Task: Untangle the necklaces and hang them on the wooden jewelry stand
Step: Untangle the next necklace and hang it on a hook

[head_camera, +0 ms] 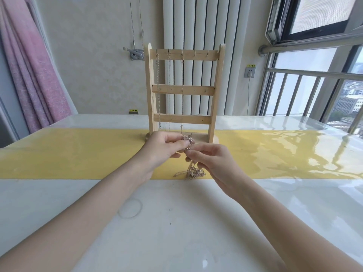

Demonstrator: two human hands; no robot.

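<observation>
Stood at centre frame on the runner [78, 154], the wooden jewelry stand [184, 91], well back on the table [176, 222]. Hung down from its top rail, three chains [169, 91], left of middle. Met just in front of its base, left hand [163, 148] and right hand [212, 163], tangled necklaces [191, 171] between and below them. Behind, radiator [196, 26]; upper right, window [314, 16]; far left, curtain [29, 75].

Yellow stickers over wall socket [249, 72] & by table: text unreadable.
</observation>
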